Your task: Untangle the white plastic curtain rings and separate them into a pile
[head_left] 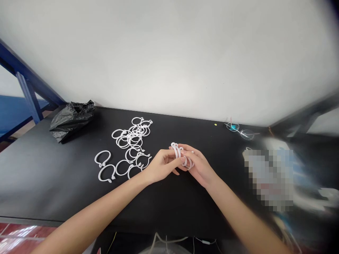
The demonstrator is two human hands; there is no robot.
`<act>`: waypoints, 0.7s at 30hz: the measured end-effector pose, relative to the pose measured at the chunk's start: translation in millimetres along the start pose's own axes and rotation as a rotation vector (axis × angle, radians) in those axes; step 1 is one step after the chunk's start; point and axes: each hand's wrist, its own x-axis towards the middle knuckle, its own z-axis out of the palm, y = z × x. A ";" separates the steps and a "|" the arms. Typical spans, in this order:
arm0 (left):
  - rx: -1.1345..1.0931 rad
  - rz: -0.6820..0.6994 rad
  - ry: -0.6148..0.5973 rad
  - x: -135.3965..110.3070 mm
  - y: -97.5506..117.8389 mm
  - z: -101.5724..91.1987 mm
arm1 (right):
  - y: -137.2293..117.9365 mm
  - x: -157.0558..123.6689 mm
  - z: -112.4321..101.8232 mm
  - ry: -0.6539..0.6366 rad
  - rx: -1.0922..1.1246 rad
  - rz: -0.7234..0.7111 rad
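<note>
My left hand [162, 165] and my right hand [200, 166] meet above the middle of the black table. Between them is a small bunch of white plastic shower curtain rings [177, 151]. The left thumb and fingers pinch the near side of the bunch. My right fingers curl round its other side, so part of the rings is hidden. To the left lies a loose pile of similar rings [135, 135], many overlapping. Two more rings, a back one [102, 157] and a front one [106, 173], lie at the pile's left edge.
A crumpled black plastic bag [74, 118] sits at the back left of the table [159, 208]. Glasses [240, 131] lie at the back right, near the white wall [169, 63]. A partly pixelated package [270, 176] is on the right. Cables [169, 241] show below the front edge.
</note>
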 end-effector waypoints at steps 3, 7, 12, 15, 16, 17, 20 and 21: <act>-0.007 0.018 0.017 1.4 -1.2 0.0 | 0.0 1.9 -1.6 0.042 0.058 0.013; 0.025 0.013 0.065 1.8 -3.6 1.7 | 3.5 4.8 -0.8 0.141 0.140 0.011; 0.070 -0.014 0.028 -0.6 -7.3 5.1 | 6.0 3.5 4.3 0.197 0.129 -0.020; 0.113 0.023 0.010 -1.3 -10.4 6.4 | 7.0 2.0 6.9 0.193 0.139 -0.029; 0.132 0.042 0.015 -1.3 -11.6 6.6 | 7.2 1.7 7.4 0.189 0.149 -0.032; 0.148 0.056 0.019 -1.1 -12.7 6.7 | 7.3 1.4 7.8 0.184 0.158 -0.034; 0.160 0.063 0.028 0.0 -15.2 6.2 | 7.2 0.6 8.4 0.160 0.173 -0.021; 0.151 0.061 0.033 0.5 -15.5 5.9 | 7.3 0.3 8.5 0.147 0.174 -0.012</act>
